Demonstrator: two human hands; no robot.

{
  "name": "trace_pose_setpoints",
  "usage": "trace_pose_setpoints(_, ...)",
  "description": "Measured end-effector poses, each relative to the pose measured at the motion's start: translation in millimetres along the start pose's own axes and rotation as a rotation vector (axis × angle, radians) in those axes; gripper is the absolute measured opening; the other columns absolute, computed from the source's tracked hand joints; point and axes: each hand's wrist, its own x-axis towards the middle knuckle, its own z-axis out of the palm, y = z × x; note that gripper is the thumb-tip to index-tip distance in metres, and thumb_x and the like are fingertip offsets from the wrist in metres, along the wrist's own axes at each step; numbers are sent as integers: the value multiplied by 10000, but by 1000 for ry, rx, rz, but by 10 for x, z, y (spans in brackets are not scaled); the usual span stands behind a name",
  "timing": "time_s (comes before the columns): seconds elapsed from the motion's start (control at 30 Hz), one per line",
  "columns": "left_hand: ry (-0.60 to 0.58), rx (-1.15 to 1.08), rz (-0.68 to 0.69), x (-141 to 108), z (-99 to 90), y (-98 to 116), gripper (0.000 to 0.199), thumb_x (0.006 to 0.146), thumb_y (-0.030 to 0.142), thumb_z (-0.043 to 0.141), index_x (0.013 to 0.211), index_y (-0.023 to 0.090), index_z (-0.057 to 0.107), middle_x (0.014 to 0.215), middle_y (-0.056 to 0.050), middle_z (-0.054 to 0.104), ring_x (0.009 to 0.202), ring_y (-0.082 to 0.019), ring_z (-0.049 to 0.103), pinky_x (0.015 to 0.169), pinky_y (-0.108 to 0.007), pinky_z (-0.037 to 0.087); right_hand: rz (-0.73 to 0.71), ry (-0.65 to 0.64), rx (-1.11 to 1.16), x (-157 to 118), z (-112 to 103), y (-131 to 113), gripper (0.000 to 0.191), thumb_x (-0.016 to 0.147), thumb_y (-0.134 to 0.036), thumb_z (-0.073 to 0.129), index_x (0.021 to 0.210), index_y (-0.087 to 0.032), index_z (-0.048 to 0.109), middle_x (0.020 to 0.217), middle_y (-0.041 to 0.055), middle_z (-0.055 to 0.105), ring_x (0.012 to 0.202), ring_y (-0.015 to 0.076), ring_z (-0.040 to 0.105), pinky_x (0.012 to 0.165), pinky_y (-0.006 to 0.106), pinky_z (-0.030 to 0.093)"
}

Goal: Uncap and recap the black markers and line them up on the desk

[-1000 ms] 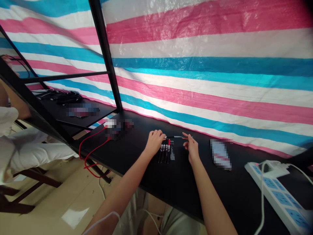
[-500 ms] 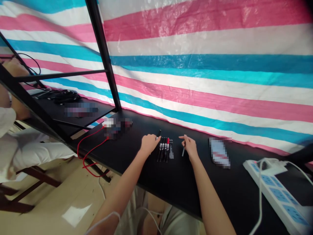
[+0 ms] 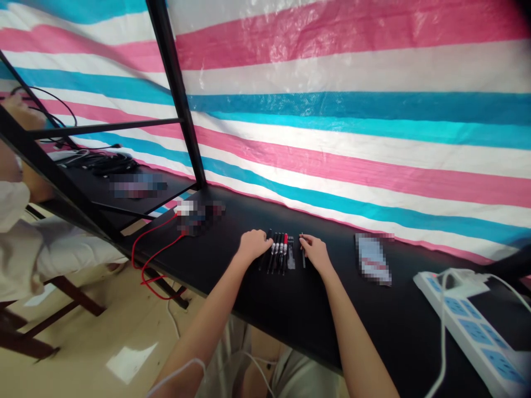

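Several black pens, one with a red upper part, lie side by side on the black table. Along their right side are thin grey stick-like items, too small to name surely. My left hand is closed on a black pen at the left end of the row; the palm hides part of it. To the right of the row, my right hand pinches a slim grey stick, held roughly parallel to the pens and a little apart from them.
Further right lie a blurred-out flat object and a white power strip with a white cable. Red cables hang over the left edge. A black metal frame stands left, with another person's arm and coiled black cables beyond.
My right hand has moved left with the grey stick, closer to the row. The pen in my left hand now lies in line with the others, against the row's left end.
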Motion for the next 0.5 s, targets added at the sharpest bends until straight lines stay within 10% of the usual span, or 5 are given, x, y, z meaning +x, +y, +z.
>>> trace_pose_setpoints(0.5, -12, -48, 63, -12, -2, 5, 308, 780, 361, 385, 738, 182, 633, 781, -67, 649, 782, -198, 595, 673, -264, 399, -110, -112, -173, -18, -27, -17, 333, 721, -280, 513, 1031, -213, 614, 693, 0, 610, 645, 153, 541, 625, 269, 383)
